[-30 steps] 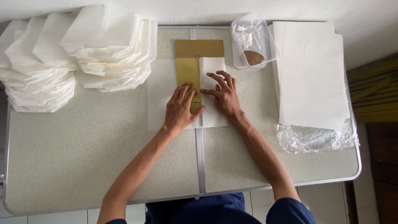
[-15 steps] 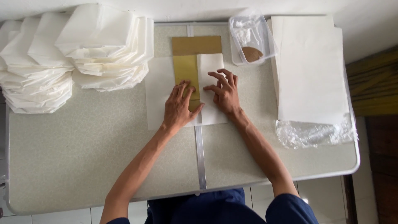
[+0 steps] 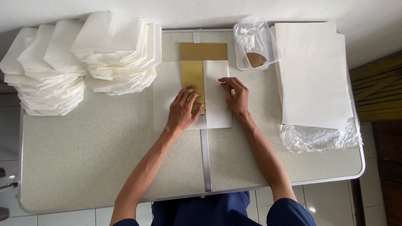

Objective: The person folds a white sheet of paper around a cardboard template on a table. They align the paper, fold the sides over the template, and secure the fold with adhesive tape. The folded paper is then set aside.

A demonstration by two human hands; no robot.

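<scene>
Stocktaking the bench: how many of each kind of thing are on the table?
Piles of folded white paper: 2
Stack of flat white sheets: 1
Clear plastic tub: 1
Brown card: 1
White sheet being folded, under left hand and right hand: 1
Total: 6

Place: a small home-run packing or paper-folding workspace, not a factory floor.
Tabletop (image 3: 104,167): a pale speckled folding table with a metal seam, pushed against a plain white wall (image 3: 209,10).
Floor: white tiles (image 3: 331,201) show past the edge.
Stock: heaps of folded white paper (image 3: 113,50) and a flat stack of white sheets (image 3: 316,71) on clear plastic wrap.
</scene>
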